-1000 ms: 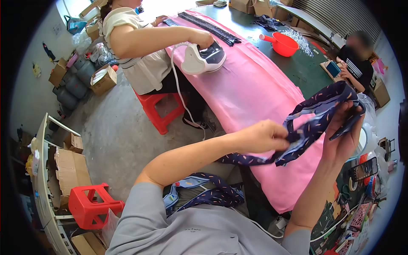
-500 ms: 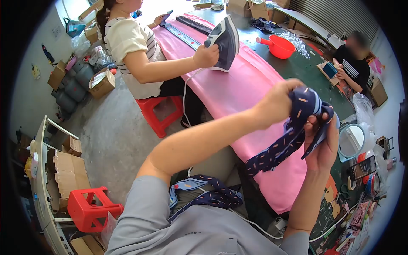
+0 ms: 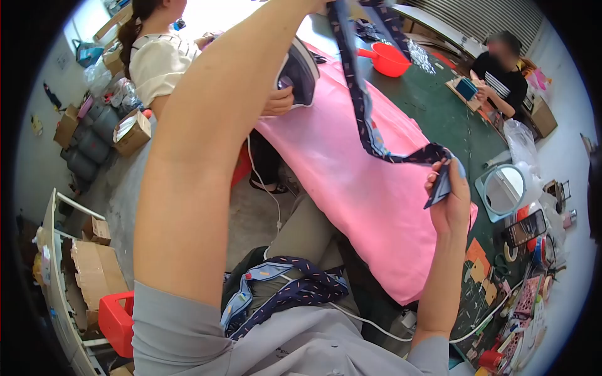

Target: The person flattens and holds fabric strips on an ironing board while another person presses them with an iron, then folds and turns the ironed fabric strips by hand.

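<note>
Navy with pale orange dashes and light-blue patches, the strip (image 3: 362, 119) dips over the pink cloth (image 3: 370, 207). The right hand (image 3: 450, 197) clasps one end in curled fingers; the left hand's (image 3: 318, 4) grip, cut off above, is unclear.

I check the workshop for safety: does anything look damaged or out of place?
The cardboard at lower left has a ragged edge, as if torn. A white cable sags loosely near bottom centre, possibly a snag.

Bright glare is washing out the upper left, the pink cloth (image 3: 351, 156) is showing soft sheen, and edges (strongly curved) are falling into black.
</note>
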Demonstrator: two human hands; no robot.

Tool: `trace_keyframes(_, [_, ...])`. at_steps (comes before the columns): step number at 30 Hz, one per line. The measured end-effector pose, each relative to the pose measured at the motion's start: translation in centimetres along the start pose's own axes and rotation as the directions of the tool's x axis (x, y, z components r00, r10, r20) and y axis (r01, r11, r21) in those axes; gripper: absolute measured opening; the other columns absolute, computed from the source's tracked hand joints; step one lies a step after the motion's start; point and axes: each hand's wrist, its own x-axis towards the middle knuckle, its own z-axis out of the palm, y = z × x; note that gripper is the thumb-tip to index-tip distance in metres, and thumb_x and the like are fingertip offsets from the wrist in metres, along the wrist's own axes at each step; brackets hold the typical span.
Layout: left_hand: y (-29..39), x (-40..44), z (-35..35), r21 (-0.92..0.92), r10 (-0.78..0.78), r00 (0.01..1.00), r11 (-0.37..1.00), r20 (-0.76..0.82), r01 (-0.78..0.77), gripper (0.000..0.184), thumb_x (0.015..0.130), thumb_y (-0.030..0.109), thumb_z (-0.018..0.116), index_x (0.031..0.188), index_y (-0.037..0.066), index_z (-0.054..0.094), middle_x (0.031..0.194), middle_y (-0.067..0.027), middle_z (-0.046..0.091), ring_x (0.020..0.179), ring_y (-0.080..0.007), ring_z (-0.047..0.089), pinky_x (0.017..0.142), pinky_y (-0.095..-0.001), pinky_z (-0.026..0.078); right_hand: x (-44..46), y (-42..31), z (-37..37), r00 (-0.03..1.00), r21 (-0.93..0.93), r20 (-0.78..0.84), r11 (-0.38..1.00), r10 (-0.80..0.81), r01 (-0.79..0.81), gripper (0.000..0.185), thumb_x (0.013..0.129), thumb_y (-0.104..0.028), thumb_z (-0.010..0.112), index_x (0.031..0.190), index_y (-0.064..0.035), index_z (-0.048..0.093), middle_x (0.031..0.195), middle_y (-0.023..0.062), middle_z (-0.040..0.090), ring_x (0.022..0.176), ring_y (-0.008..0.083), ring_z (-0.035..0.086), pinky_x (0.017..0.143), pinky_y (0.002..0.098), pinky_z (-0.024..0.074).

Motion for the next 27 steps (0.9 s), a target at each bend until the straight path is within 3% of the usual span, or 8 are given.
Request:
trace_keyframes(2, [-0.4, -0.9, -2.6, -0.034, -0.407, 0.911, 0.912, 0.067, 0.409, 0.077, 0.081, 0.0, 0.046, 0.155, -0.004, 0.025, 0.129, -0.0307, 0.058, 0.107, -0.0375, 0.061, 0.089, -0.0371, 0.053, 0.6, 1.0, -1.6, 0.993, -0.098, 0.014, 0.988, 0.117, -0.116, 0.026, 0.102, -0.026, 0.062, 0.109, -0.0013, 0.063, 0.093, 0.0095, 0.068, 0.071, 0.0146, 0.066, 0.062, 0.025, 0.0554])
trace_keyframes(5, [-5.5, -5.7, 2.2, 0.082, -0.273, 0.944, 0.953, -0.187, 0.292, 0.043, 0.09, 0.008, 0.048, 0.131, -0.006, 0.049, 0.109, -0.0244, 0.065, 0.083, -0.0303, 0.065, 0.07, -0.0355, 0.055, 0.4, 1.9, -3.5, 0.967, -0.258, -0.04, 0.933, 0.25, -0.252, 0.027, 0.097, -0.024, 0.07, 0.107, 0.0003, 0.064, 0.086, 0.0075, 0.067, 0.067, 0.0132, 0.064, 0.06, 0.0221, 0.0518])
trace_keyframes(8, [-3.4, -16.7, 5.1, -0.034, -0.231, 0.789, 0.952, 0.569, 0.303, 0.03, 0.092, 0.031, 0.061, 0.101, 0.006, 0.075, 0.086, -0.0073, 0.072, 0.072, -0.0157, 0.066, 0.069, -0.0274, 0.055, -0.6, 3.0, -3.5, 0.962, -0.405, -0.099, 0.872, 0.255, -0.273, 0.026, 0.094, -0.019, 0.072, 0.11, 0.0002, 0.064, 0.083, 0.0049, 0.067, 0.063, 0.0107, 0.061, 0.055, 0.0211, 0.0481])
trace_keyframes(11, [2.5, -26.0, 7.1, 0.12, -0.479, 0.16, 0.503, 0.863, 0.856, 0.074, 0.096, 0.066, 0.053, 0.101, -0.005, 0.072, 0.091, -0.015, 0.073, 0.072, -0.0238, 0.07, 0.071, -0.0326, 0.059, -0.9, 3.4, -3.5, 0.961, -0.55, -0.056, 0.794, 0.271, -0.257, 0.025, 0.094, -0.014, 0.072, 0.113, 0.0006, 0.064, 0.083, 0.004, 0.067, 0.063, 0.01, 0.06, 0.055, 0.0221, 0.0478])
trace_keyframes(13, [3.5, -31.0, 9.0, 0.121, -0.45, 0.039, 0.321, 0.892, 0.939, 0.08, 0.095, 0.072, 0.048, 0.104, -0.004, 0.071, 0.092, -0.0159, 0.072, 0.073, -0.0254, 0.07, 0.071, -0.0312, 0.059, -1.1, 4.0, -3.6, 0.948, -0.662, 0.037, 0.718, 0.316, -0.214, 0.025, 0.094, -0.012, 0.071, 0.113, 0.0013, 0.064, 0.085, 0.0041, 0.067, 0.067, 0.0097, 0.06, 0.061, 0.0217, 0.0492])
trace_keyframes(15, [3.8, -33.8, 10.4, 0.112, -0.459, 0.017, 0.253, 0.888, 0.961, 0.063, 0.1, 0.059, 0.053, 0.106, -0.002, 0.07, 0.092, -0.0126, 0.071, 0.074, -0.0208, 0.07, 0.069, -0.0281, 0.058, -1.8, 4.8, -3.8, 0.933, -0.715, 0.062, 0.668, 0.353, -0.205, 0.025, 0.094, -0.011, 0.071, 0.114, 0.0016, 0.065, 0.086, 0.0042, 0.068, 0.07, 0.0096, 0.061, 0.064, 0.0214, 0.0499])
trace_keyframes(19, [1.9, -37.1, 13.6, -0.455, -0.487, 0.504, 0.224, 0.714, 0.862, 0.039, 0.106, 0.038, 0.055, 0.112, 0.002, 0.068, 0.094, -0.0081, 0.07, 0.079, -0.0144, 0.068, 0.071, -0.0254, 0.055, -2.2, 6.0, -3.7, 0.993, -0.529, 0.08, 0.848, 0.089, -0.033, 0.023, 0.096, -0.014, 0.068, 0.112, 0.0031, 0.066, 0.091, 0.0057, 0.069, 0.079, 0.0115, 0.062, 0.075, 0.0228, 0.0505])
trace_keyframes(27, [2.2, -36.2, 14.6, -0.65, -0.479, 0.546, -0.07, 0.688, 0.757, 0.023, 0.108, 0.023, 0.053, 0.118, 0.006, 0.064, 0.097, -0.0036, 0.068, 0.082, -0.0079, 0.064, 0.073, -0.0234, 0.053, -1.9, 6.0, -5.6, 0.96, -0.13, -0.014, 0.951, 0.28, -0.279, 0.026, 0.102, -0.019, 0.061, 0.114, 0.0027, 0.067, 0.097, 0.0077, 0.069, 0.082, 0.0122, 0.061, 0.076, 0.0237, 0.0502])
